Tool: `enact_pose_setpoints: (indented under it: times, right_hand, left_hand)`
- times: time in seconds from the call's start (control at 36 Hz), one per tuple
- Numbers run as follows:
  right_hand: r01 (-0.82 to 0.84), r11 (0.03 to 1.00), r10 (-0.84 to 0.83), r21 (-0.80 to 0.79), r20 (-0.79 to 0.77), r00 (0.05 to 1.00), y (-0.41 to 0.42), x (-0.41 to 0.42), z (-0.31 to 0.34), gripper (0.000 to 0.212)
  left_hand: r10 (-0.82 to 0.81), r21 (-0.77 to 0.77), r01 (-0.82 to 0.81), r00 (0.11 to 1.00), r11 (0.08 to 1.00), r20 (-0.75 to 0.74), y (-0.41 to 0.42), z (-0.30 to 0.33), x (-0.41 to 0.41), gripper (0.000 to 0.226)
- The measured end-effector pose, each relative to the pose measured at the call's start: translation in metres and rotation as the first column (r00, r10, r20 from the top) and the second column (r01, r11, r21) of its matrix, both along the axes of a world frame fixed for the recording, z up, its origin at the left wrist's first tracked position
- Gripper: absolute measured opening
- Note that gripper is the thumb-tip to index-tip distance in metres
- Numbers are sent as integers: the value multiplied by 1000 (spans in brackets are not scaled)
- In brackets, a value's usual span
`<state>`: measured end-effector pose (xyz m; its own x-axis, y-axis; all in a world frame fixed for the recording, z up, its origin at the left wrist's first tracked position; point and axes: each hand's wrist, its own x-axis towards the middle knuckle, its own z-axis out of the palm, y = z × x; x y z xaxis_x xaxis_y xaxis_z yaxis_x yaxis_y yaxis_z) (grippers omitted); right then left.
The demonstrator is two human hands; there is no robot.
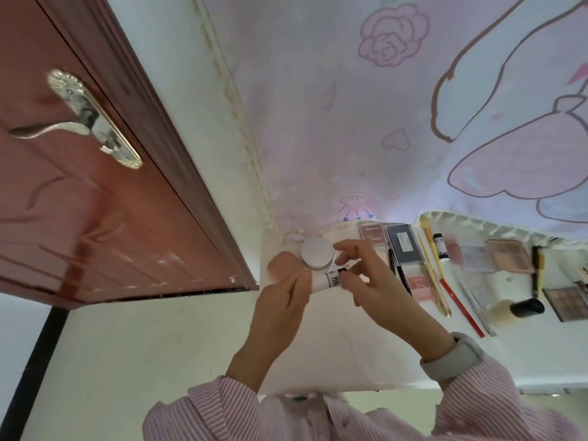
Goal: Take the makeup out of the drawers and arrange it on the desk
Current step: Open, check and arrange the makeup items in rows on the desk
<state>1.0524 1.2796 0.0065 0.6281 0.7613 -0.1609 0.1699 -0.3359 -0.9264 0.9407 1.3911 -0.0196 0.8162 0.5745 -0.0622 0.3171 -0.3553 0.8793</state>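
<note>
Left hand (286,297) curled round a white tube (331,280) above the surface (350,345). Right hand (366,275) pinching its tip. Round compact (316,252) just behind.

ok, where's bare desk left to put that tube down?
Bare desk lies on the near side, between the hands and the front edge, bordered right by the red pencil. Crowded: the back strip from the round compact past the dark palette to the foundation bottle.
</note>
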Motion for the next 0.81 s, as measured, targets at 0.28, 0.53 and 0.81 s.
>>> enact_pose_setpoints:
  times: [0.28, 0.53, 0.81]
  right_hand:
    - [-41, 997, 47, 59, -116, 992, 2, -6, 0, 12]
    - [-4, 999, 9, 48, -98, 995, 8, -10, -1, 9]
    - [17, 995, -12, 100, -52, 999, 2, 12, 0, 14]
  left_hand:
    - [90, -61, -89, 996, 994, 24, 1, 0, -9, 42]
    - [46, -144, -41, 998, 989, 31, 1, 0, -13, 42]
    - [-5, -342, 4, 1000, 940, -2, 18, -9, -25, 33]
